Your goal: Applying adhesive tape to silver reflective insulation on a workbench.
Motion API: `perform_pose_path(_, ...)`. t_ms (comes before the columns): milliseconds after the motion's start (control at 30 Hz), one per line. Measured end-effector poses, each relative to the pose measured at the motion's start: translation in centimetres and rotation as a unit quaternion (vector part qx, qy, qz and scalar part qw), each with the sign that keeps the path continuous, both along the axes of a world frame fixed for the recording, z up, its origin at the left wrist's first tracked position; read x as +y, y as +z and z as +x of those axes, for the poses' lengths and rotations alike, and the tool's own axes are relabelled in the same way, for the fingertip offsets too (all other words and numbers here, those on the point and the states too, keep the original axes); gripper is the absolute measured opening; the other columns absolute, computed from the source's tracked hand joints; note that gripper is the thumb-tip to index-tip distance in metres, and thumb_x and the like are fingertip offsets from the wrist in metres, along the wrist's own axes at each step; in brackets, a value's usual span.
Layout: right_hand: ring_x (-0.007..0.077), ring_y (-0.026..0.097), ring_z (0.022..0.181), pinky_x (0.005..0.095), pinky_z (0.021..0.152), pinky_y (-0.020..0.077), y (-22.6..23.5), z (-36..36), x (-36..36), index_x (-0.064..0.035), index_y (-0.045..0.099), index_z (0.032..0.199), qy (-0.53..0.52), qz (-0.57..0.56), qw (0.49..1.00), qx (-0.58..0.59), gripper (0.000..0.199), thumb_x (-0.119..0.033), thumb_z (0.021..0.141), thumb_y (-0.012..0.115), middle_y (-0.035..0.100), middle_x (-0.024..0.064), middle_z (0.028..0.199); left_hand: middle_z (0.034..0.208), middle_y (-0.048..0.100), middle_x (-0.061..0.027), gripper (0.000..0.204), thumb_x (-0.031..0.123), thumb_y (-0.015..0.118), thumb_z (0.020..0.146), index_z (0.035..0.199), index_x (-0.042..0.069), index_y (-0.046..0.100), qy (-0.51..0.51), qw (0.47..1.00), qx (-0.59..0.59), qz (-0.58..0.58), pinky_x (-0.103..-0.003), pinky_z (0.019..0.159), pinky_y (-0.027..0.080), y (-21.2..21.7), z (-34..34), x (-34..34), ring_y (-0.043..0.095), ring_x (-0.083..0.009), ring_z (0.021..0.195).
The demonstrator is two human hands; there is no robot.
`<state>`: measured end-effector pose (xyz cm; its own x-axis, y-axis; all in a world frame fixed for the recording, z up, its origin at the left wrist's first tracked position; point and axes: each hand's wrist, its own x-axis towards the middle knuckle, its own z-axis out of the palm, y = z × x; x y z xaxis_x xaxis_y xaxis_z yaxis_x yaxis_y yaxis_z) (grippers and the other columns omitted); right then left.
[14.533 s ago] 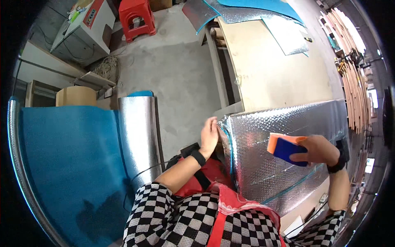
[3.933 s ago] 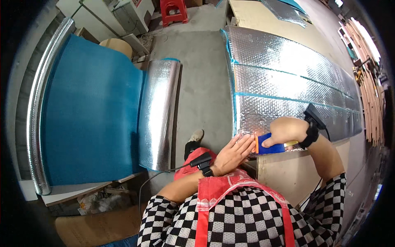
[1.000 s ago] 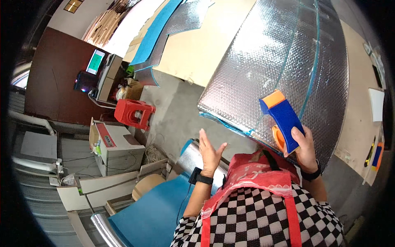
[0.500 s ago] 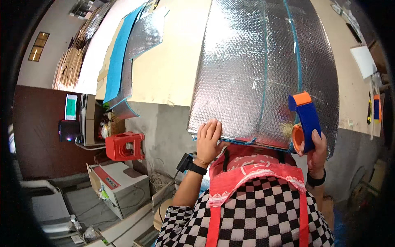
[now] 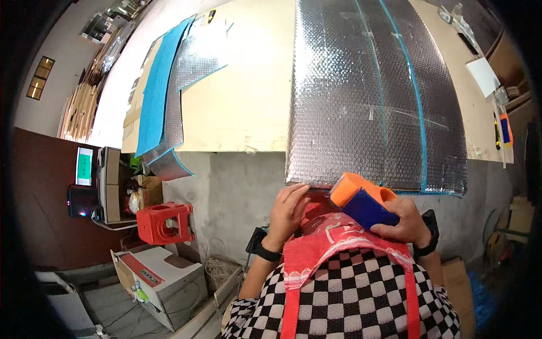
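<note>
A large silver bubble-foil sheet (image 5: 339,124) with blue seam lines lies on the table, its near end reaching the front edge. My left hand (image 5: 287,212) is at the near left corner of this sheet, fingers bent together over its edge and thumb below, seemingly pinching it. In my right hand (image 5: 407,221) is a blue-and-orange tape dispenser (image 5: 370,210), tilted, with its orange end pointing left. The dispenser is just in front of the sheet's near edge and covers part of it. Strips of clear tape show on the foil.
Left on the pale tabletop (image 5: 243,113) lie a blue strip (image 5: 160,96) and smaller foil pieces (image 5: 197,62). At the right edge are a white card (image 5: 483,77) and a yellow-black cutter (image 5: 497,133). A red stool (image 5: 164,223) and a white cabinet (image 5: 169,282) stand lower left.
My right hand has brought the tape dispenser leftward along the near edge and turned it from upright to slanting. My left hand has slid down slightly, its fingers now more bent. The view has shifted.
</note>
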<state>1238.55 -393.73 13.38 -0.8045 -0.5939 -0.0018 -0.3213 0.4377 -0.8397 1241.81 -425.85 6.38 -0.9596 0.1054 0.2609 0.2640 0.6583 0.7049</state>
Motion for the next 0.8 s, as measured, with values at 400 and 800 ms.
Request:
perform_pose_path(400,0.0261,0.058,0.059,0.0360,0.057,0.0485,0.5,5.0,-6.8,-0.0049,0.067,0.085,0.078,0.103,0.990,0.049,0.038,-0.039,0.073,0.080,0.059,0.0109,0.066,0.122,0.063,-0.0137,0.044,0.032,0.049,0.104,0.130,-0.002,0.055,0.016,0.718,-0.387,0.578,-0.033,0.097,0.048,-0.4,2.3,-5.1,0.059,-0.0195,0.115)
perform_pose_path(800,0.0247,0.055,0.056,0.0351,0.055,0.0470,0.7,6.5,-7.8,-0.0067,0.067,0.084,0.085,0.102,0.988,0.076,0.034,-0.035,0.071,0.081,0.059,0.0070,0.064,0.122,0.062,-0.0103,0.042,0.031,0.062,0.097,0.126,0.000,0.057,-0.182,0.653,-0.421,0.603,-0.031,0.097,0.048,-1.7,2.1,-3.7,0.062,-0.0187,0.110)
